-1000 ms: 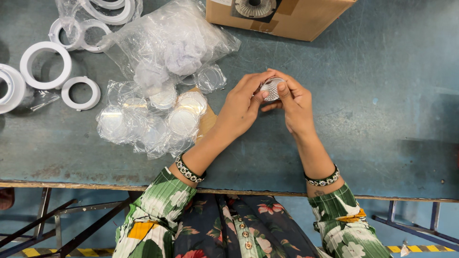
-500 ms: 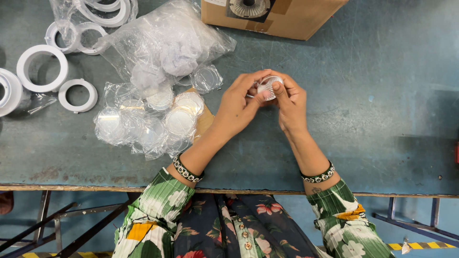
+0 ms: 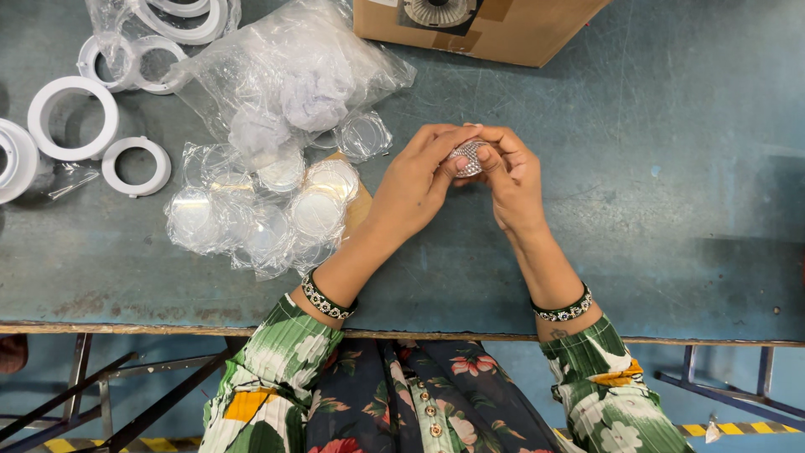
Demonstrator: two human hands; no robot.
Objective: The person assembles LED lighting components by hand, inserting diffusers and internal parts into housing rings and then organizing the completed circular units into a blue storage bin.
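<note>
A worn blue-green table (image 3: 671, 210) is seen from above. Along its far edge a brown cardboard box (image 3: 503, 33) is set, with a round finned part (image 3: 438, 10) lying on top of it. Near the middle, a large clear plastic bag (image 3: 293, 75) of pale parts is heaped, and just in front of it small clear packets with round discs (image 3: 260, 214) are spread. At the far left, white plastic rings (image 3: 74, 117) are laid, some in bags. Below the table edge, a metal frame (image 3: 101, 394) is visible.

both hands (image 3: 465, 172) pinch a small silvery disc (image 3: 467, 157) above the table (image 3: 671, 210).
</note>
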